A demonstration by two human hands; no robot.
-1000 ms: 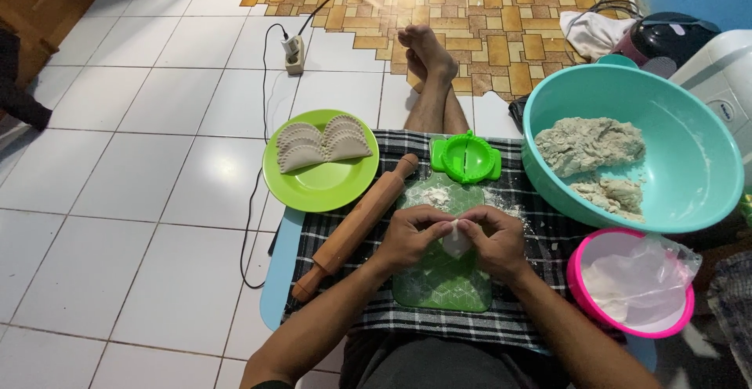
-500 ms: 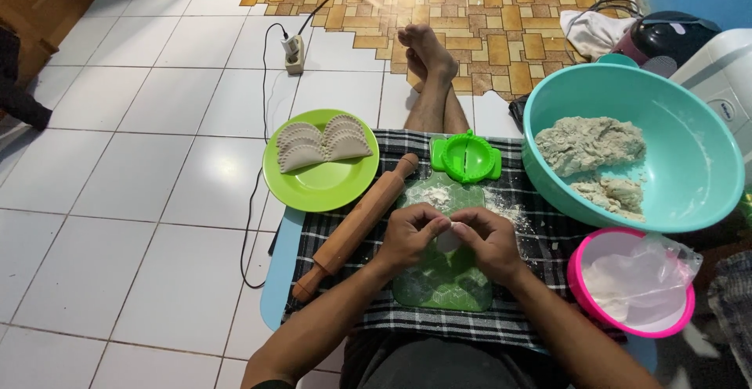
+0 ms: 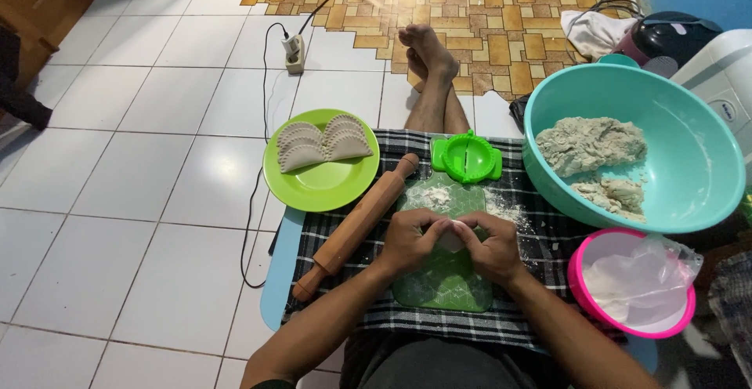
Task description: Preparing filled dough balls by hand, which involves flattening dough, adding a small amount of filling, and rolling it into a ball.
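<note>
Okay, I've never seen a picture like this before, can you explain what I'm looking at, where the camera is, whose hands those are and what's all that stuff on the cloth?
The camera sits on a person's head and looks down, so the two arms coming from the bottom edge are that person's own. They sit on a tiled floor with their legs stretched out under a checked cloth.

The left hand and right hand are pressed together around a small pale piece of dough, over a green cutting board dusted with flour.

Beside the left hand lies a wooden rolling pin. Further left, a green plate carries folded, half-moon pastries. Above the board is a round green hinged mould. To the right, a large teal bowl holds lumps of dough, and a pink bowl holds a clear plastic bag.
</note>
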